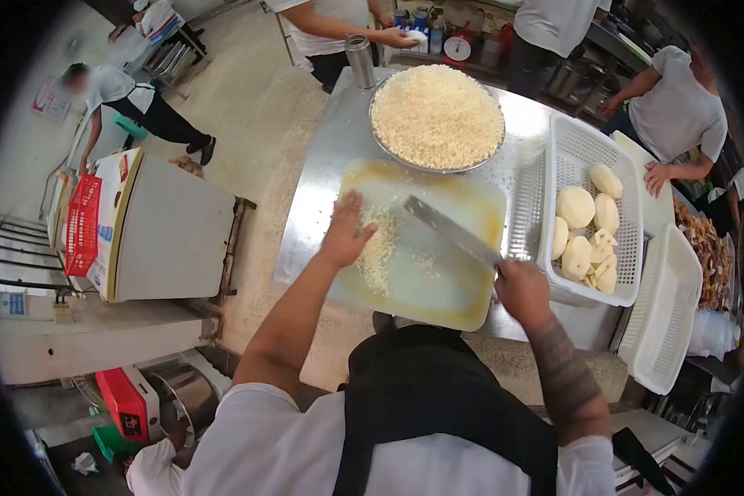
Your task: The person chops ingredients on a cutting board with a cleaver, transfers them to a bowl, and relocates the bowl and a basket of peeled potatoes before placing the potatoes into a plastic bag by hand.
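My right hand [521,291] is closed round the handle of a large knife [453,231], whose blade slants up and left over the cutting board [463,302]. With fingers stretched out, my left hand [345,233] lies at the left edge of a strip of finely chopped pale food [379,256] on the board. Some loose bits lie right of that strip, below the blade. Beyond the board stands a wide round bowl heaped with chopped pale pieces [436,116]. To the right, a white plastic basket [595,291] holds several peeled pale potato-like vegetables [575,207], some cut.
A metal canister [360,62] stands at the far left corner of the steel table [306,240]. Another white basket [661,306] sits tilted at the right. Co-workers stand across the table and at right, one person's hand [656,178] near the basket. A chest freezer [174,231] is at left.
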Available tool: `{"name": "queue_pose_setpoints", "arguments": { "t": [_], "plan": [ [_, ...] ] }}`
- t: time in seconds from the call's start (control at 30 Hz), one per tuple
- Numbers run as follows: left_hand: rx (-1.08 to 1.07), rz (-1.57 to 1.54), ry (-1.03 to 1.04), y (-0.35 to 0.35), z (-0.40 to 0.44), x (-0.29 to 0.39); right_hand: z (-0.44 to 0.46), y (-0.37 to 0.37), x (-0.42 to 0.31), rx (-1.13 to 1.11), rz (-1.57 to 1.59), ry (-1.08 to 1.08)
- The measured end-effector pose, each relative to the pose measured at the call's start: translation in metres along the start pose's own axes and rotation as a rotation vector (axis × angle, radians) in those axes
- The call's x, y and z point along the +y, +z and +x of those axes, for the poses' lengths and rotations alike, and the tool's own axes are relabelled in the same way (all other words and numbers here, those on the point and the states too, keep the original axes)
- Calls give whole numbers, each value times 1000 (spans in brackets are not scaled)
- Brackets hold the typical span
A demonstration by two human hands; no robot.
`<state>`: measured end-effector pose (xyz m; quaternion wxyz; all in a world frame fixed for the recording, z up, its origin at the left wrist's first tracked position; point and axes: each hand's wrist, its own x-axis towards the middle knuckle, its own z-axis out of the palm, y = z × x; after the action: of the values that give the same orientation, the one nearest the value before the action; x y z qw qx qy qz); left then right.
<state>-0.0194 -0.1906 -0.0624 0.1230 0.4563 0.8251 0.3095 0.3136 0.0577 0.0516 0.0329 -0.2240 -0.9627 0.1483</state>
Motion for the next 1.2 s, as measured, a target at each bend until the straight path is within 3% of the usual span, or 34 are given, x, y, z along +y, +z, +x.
{"name": "queue_pose_setpoints", "arguments": {
  "t": [0.13,0.23,0.43,0.63,0.73,0.83,0.9,1.0,1.1,1.17,1.2],
  "plan": [
    [-190,19,76,14,-10,49,91,24,-10,145,-38,-239],
    [-143,-117,112,-1,-28,67,145,38,-26,126,-67,-281],
    [190,-154,90,-36,-100,69,190,59,-67,-42,-74,-437],
    [396,3,-88,-28,-151,36,127,65,-79,-196,11,-607],
    [357,103,-167,-16,-143,24,77,50,-63,-184,92,-487],
    [219,118,-229,4,-109,30,29,23,-49,6,213,-180],
    [153,160,-186,19,-83,37,-4,9,-34,130,193,19],
    [54,154,-55,34,-45,56,-49,6,-14,129,-8,305],
    [-82,72,120,35,-31,65,-64,16,-6,169,-86,448],
    [-182,6,242,28,-29,64,-56,33,1,238,-86,348],
    [-122,-114,210,23,-30,59,-47,42,4,237,-76,312]
  ]
}}
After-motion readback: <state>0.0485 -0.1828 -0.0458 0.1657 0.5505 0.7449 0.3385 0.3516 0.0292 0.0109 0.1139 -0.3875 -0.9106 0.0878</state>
